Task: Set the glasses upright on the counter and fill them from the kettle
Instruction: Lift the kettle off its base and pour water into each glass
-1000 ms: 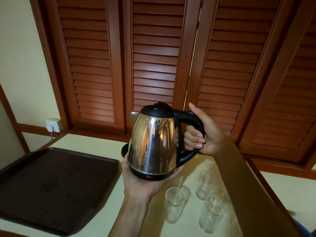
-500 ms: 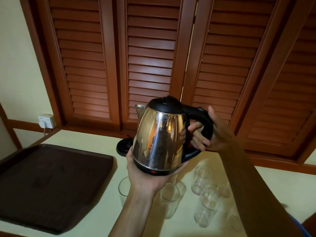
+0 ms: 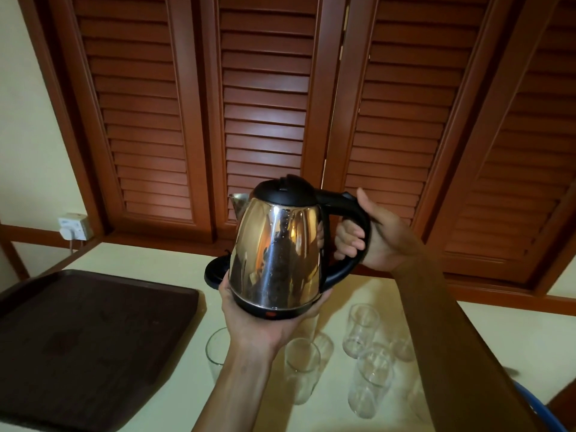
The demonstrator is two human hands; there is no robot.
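A shiny steel kettle (image 3: 277, 251) with a black lid and handle hangs in the air above the cream counter (image 3: 156, 260), held upright. My right hand (image 3: 374, 238) is wrapped around its black handle. My left hand (image 3: 265, 322) cups the kettle's black underside from below. Several clear glasses stand upright on the counter beneath: one (image 3: 215, 350) left of my left wrist, one (image 3: 301, 369) just right of it, one (image 3: 361, 328) further back, one (image 3: 372, 385) at the front. More glass is partly hidden by my right forearm.
The kettle's black base (image 3: 215, 274) sits on the counter behind the kettle. A dark brown tray (image 3: 78, 344) lies at the left. A white wall socket (image 3: 73, 226) with a plug is at the far left. Louvred wooden doors (image 3: 265, 104) back the counter.
The kettle has stayed in both hands, shifting slightly right and up. The view tilted so more of the counter and the leftmost glass came into sight.
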